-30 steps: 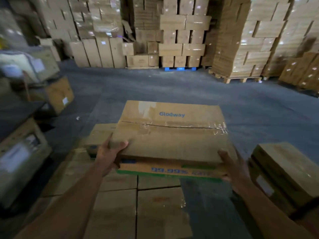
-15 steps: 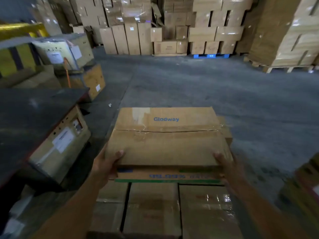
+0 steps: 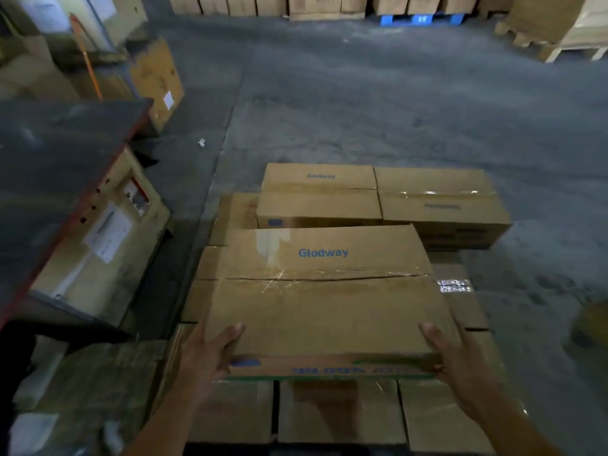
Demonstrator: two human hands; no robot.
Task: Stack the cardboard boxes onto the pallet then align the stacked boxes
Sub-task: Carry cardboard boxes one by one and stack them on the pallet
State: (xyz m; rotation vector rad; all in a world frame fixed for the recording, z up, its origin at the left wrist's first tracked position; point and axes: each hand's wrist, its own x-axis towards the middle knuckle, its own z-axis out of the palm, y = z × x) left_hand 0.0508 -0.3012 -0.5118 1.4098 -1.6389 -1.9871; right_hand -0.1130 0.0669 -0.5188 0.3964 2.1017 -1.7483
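Carried forward since before, the brown taped Glodway cardboard box (image 3: 324, 291) is held over the lower layer of stacked cardboard boxes (image 3: 339, 413). The left hand (image 3: 207, 357) and right hand (image 3: 457, 363) clasp its near corners. Grey concrete warehouse floor (image 3: 394, 110) stretches beyond.

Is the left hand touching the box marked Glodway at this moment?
Touching. The head view shows the left hand gripping the near left corner of the box, with its thumb lying on the top face and no gap between them.
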